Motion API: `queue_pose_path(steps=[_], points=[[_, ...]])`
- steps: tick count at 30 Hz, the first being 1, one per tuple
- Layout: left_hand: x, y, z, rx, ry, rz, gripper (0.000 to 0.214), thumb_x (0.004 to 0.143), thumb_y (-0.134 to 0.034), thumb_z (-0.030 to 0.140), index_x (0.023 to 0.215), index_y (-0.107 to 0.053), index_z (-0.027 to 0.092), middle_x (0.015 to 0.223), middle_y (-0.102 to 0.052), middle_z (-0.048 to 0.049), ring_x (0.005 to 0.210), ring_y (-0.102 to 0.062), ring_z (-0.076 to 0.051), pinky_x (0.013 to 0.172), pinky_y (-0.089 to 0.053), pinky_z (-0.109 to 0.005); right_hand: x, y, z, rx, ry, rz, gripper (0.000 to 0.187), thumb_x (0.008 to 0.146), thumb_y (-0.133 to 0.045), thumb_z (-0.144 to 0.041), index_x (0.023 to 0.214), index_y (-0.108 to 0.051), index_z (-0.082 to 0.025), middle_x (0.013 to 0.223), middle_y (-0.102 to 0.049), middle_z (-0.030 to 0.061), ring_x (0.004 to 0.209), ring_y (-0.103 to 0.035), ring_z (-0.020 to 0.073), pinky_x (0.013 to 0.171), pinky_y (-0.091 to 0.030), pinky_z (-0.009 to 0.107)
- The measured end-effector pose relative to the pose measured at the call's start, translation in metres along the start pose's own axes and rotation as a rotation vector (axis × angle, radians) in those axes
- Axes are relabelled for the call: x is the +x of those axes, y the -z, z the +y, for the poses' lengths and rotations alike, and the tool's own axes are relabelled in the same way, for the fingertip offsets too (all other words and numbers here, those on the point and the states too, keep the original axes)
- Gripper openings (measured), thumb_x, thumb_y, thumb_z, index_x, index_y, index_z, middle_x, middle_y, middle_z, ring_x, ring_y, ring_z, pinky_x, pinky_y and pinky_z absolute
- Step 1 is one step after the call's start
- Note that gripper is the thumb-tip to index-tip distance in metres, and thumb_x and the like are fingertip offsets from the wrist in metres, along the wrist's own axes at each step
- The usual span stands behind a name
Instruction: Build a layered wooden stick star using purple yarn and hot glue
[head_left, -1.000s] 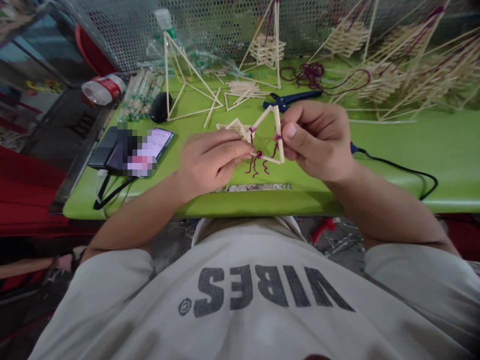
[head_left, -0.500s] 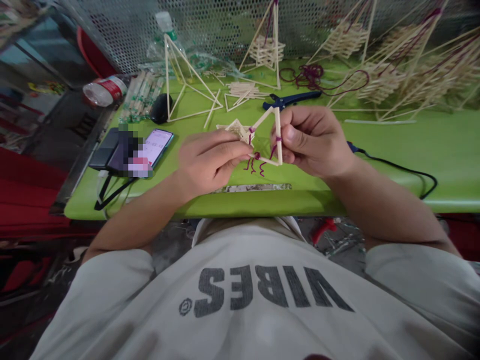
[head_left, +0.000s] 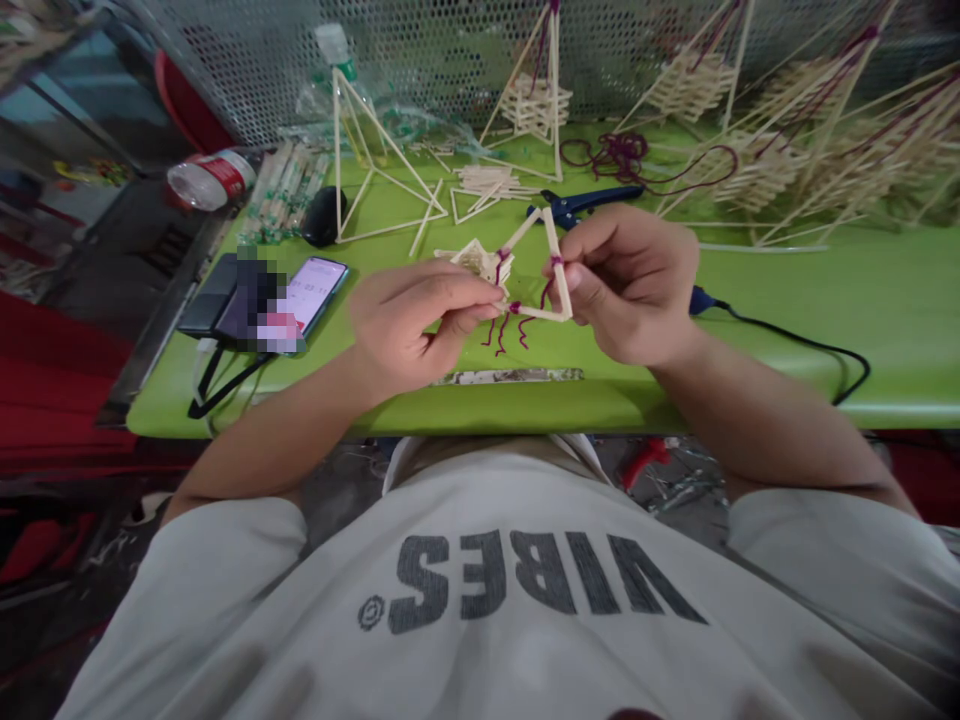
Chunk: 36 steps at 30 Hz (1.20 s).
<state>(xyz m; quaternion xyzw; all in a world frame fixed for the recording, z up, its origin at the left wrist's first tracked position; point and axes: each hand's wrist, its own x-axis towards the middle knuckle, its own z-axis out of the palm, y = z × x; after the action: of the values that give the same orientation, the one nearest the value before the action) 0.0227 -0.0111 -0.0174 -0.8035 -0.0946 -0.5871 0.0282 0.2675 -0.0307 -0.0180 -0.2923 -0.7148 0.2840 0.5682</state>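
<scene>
A small triangle of thin wooden sticks, tied at its corners with maroon thread, is held just above the green table. My right hand pinches the triangle's right side, thumb against the stick. My left hand pinches its lower left corner, where loose thread ends hang down. Both hands are closed on the piece.
Behind the hands lie blue pliers, loose sticks, a small stick stack and maroon thread. Tall stick frames stand at the back. A phone, a black mouse and a bottle lie left. A black cable runs right.
The triangle has tilted slightly and shifted a little toward the right. My left fingers have closed in on its lower left corner; my right thumb has slid along the side stick.
</scene>
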Motion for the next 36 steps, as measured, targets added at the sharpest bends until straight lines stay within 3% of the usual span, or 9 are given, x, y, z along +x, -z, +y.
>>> queue_pose_path(steps=[5,10,14,20,31,36], points=[[0.001,0.001,0.004,0.046,0.004,-0.035,0.007,0.112,-0.073,0.032,0.117,-0.078,0.032,0.09,-0.085,0.001,0.072,-0.079,-0.013,0.061,-0.061,-0.028,-0.006,0.004,0.002,-0.374,0.213,0.127,0.032,0.109,-0.069,-0.055,0.099,-0.083,-0.029,0.079,-0.074,0.0024,0.063,-0.065,0.0173,0.06,-0.056,0.035],[0.004,0.0,0.005,0.03,-0.017,-0.042,0.007,0.113,-0.072,0.032,0.117,-0.078,0.031,0.085,-0.084,0.0006,0.07,-0.079,-0.013,0.06,-0.061,-0.027,-0.001,0.005,0.006,-0.498,0.538,0.186,0.012,0.103,-0.076,-0.036,0.093,-0.079,-0.028,0.065,-0.068,-0.0005,0.052,-0.057,0.0147,0.055,-0.051,0.034],[0.008,-0.004,0.004,-0.006,-0.114,0.014,0.005,0.107,-0.078,0.025,0.106,-0.079,0.02,0.079,-0.082,0.0009,0.064,-0.075,-0.01,0.058,-0.057,-0.022,0.008,0.002,0.006,-0.536,0.731,0.202,0.008,0.103,-0.07,-0.03,0.096,-0.069,-0.027,0.062,-0.059,-0.0064,0.047,-0.049,0.0098,0.049,-0.043,0.027],[0.007,-0.004,0.007,0.032,-0.058,-0.045,0.009,0.109,-0.078,0.028,0.103,-0.075,0.021,0.077,-0.079,0.0039,0.058,-0.071,-0.009,0.056,-0.053,-0.022,0.01,-0.002,0.003,-0.625,0.732,0.221,0.005,0.104,-0.066,-0.027,0.102,-0.068,-0.022,0.07,-0.072,-0.0058,0.047,-0.057,0.0076,0.048,-0.048,0.023],[0.003,-0.005,0.009,0.011,-0.05,-0.066,0.006,0.11,-0.076,0.028,0.108,-0.074,0.022,0.084,-0.084,0.0035,0.062,-0.075,-0.009,0.059,-0.056,-0.022,0.008,0.0,0.008,-0.642,0.77,0.219,0.008,0.101,-0.072,-0.025,0.098,-0.065,-0.026,0.066,-0.064,-0.0069,0.05,-0.051,0.0101,0.05,-0.043,0.027],[0.003,-0.005,0.008,0.022,-0.05,-0.06,0.008,0.111,-0.074,0.029,0.107,-0.074,0.022,0.082,-0.083,0.0038,0.059,-0.074,-0.009,0.056,-0.053,-0.023,0.009,-0.001,0.011,-0.734,0.768,0.275,0.006,0.105,-0.07,-0.031,0.101,-0.067,-0.028,0.067,-0.07,-0.0063,0.05,-0.058,0.0116,0.051,-0.045,0.03]])
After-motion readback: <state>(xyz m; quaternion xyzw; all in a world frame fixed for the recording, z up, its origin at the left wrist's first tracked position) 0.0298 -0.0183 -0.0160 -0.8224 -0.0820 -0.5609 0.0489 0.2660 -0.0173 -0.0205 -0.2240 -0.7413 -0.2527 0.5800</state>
